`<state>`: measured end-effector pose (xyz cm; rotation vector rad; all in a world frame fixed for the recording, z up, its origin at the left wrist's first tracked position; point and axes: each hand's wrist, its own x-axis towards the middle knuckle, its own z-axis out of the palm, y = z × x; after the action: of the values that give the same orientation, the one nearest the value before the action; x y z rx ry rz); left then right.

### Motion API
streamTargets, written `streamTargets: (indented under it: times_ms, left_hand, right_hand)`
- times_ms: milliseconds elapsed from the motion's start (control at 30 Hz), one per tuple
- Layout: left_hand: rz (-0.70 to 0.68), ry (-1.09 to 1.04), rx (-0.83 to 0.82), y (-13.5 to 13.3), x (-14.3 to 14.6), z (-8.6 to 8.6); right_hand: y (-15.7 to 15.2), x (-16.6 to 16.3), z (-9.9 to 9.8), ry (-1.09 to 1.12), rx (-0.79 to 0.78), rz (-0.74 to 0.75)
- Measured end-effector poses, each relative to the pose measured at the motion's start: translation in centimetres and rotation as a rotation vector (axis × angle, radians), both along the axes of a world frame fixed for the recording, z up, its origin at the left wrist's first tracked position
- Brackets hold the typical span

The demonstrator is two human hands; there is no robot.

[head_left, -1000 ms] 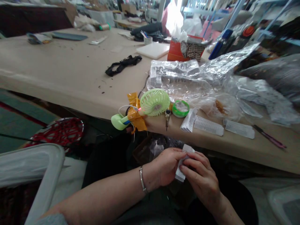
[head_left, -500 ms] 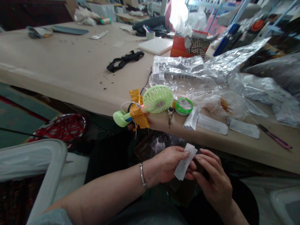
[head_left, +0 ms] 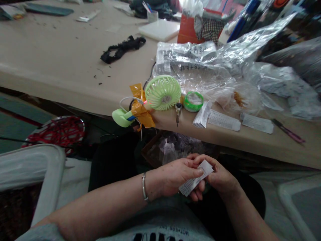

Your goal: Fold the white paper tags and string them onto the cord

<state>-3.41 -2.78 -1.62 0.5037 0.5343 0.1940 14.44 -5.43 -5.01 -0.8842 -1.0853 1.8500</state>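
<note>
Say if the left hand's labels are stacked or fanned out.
Stacked: the labels overlap closely in the left hand, edges only slightly offset.

Reads "MOTHERS DAY", upside down, on the grey shirt (head_left: 155,223); too small on the held slips (head_left: 192,184) and printed strips (head_left: 224,120) along the near edge of the worktop (head_left: 62,60); illegibly handwritten on the plastic bag (head_left: 190,71).

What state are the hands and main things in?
Left hand: fingers closed on the labels
Right hand: fingers curled at the labels' far end, grip unclear
Labels: stacked, slightly fanned
Fan: red light on, spin unclear
Tape: wrapped around the fan's handle
Tub: open, white material inside
Cup: upright, holding pen-like sticks
Black cloth: twisted, looped
Pink tool: lying down, open or shut unclear
</note>
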Motion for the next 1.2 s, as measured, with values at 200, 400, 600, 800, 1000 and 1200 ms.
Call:
streamTargets:
  times_ms: [200,400,600,800,1000,1200]
  left_hand:
    - [0.027,0.057,0.057,-0.7,-0.4,0.6]
    - [0.116,0.060,0.031,-1.0,-1.0,0.6]
    - [0.152,0.096,0.041,-1.1,-1.0,0.5]
    - [0.156,0.083,0.044,-1.1,-1.0,0.2]
    - [0.215,0.115,0.073,-0.9,-1.5,0.4]
    - [0.292,0.175,0.180,-0.7,-2.0,0.5]
  right_hand:
    - [-1.1,-0.4,-0.5,-0.024,-0.058,-0.031]
    - [-2.3,-0.7,1.2,-0.593,0.299,-0.299]
    - [-2.6,-1.6,2.6,-1.060,0.761,-0.355]
    - [-2.4,-2.0,2.7,-1.035,0.753,-0.339]
    - [-1.7,-2.6,2.0,-0.622,0.229,-0.470]
    - [0.2,-4.1,1.5,-0.328,-0.102,-0.479]
